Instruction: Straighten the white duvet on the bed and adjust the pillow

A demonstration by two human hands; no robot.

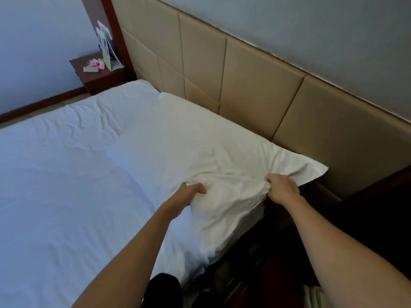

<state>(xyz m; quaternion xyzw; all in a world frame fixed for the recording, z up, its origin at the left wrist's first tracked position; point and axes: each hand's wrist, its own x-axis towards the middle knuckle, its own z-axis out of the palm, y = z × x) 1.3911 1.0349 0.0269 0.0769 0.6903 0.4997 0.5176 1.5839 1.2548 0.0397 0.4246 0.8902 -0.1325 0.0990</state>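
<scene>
**Pillow gripped at its near edge by both hands**

Two bare forearms are seen reaching in from the bottom of the view. The near end of the white pillow [200, 156] is grasped by both hands: the fingers of the left hand [191, 192] are clenched on a bunched fold of the pillowcase, and the fingers of the right hand [282, 188] are clenched on the fabric just beside the pillow's near right corner. Between the two hands the cloth is gathered into creases, and the near part of the pillow is seen hanging over the side of the bed. The pillow is laid lengthwise along the padded beige headboard [244, 74], touching or nearly touching it. To its left the white duvet [62, 174] is spread over the bed, mostly flat, with wrinkles visible towards its far end. Beyond the far side of the bed a dark wooden bedside surface [100, 74] is seen, on which a folded card [109, 56] is stood upright near some small pink items [97, 63]
</scene>
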